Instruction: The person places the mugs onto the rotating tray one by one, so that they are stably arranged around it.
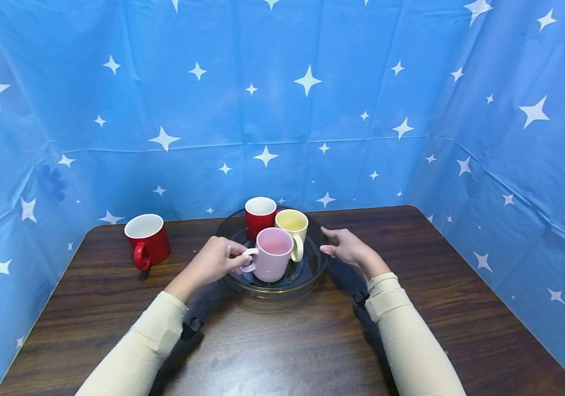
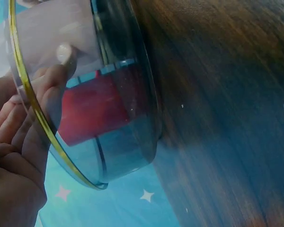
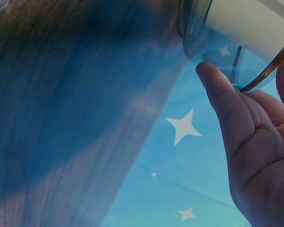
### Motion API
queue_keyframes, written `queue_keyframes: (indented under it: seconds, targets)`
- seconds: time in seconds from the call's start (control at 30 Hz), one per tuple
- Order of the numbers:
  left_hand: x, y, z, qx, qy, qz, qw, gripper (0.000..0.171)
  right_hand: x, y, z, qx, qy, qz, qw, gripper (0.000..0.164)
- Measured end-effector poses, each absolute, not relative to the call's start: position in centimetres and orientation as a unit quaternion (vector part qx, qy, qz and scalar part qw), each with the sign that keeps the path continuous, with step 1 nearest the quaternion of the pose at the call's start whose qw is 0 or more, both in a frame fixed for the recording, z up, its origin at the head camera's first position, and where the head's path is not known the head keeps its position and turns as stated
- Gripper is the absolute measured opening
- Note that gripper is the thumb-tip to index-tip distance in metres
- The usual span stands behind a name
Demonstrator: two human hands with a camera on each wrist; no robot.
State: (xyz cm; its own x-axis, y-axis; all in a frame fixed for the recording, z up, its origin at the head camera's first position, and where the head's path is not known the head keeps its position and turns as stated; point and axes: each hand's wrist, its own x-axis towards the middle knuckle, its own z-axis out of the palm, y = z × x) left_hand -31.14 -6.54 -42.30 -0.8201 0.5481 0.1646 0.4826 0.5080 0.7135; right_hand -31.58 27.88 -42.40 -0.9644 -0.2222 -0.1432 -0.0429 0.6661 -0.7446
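A clear glass bowl (image 1: 275, 293) with a golden-looking rim (image 2: 32, 97) stands toward the back of the table. Inside it sit a red mug (image 1: 258, 224), a pale yellow mug (image 1: 304, 230) and, at the front, a pink mug (image 1: 270, 267). My left hand (image 1: 217, 258) pinches the pink mug's handle between thumb and fingers, reaching over the bowl's left rim. On the opposite side, my right hand (image 1: 350, 248) has its fingers extended at the bowl's right side, fingertips right at the glass. Its thumb lies near the rim in the right wrist view.
Another red mug (image 1: 159, 245) with a white inside stands on the dark wooden table (image 1: 262, 352) at the back left, its handle toward the front. Blue cloth (image 1: 282, 110) with white stars hangs behind the table and along both sides.
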Motion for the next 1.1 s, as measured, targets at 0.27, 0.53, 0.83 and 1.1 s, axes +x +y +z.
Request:
queue_keyframes:
  seconds: [0.27,0.53,0.83,1.1]
  targets:
    - [-31.29,-6.3,-42.64,0.309,0.859,0.405,0.054,0.01,-31.57,27.89,-42.33,-0.071,0.907,-0.4,0.11,0.064]
    - [-31.59,-6.2,-42.6,0.3,0.863,0.396,0.087,0.013,-31.39,27.71,-41.99,-0.071,0.91,-0.394,0.113,0.063]
    - [-31.71,-5.86,-42.39,0.309,0.867,0.375,0.105,0.015,-31.38,27.74,-42.02,-0.074,0.911,-0.39,0.112,0.064]
    - [-31.84,-5.59,-42.67,0.318,0.875,0.35,0.105,0.014,-31.47,27.72,-42.05,-0.071,0.911,-0.391,0.115,0.064]
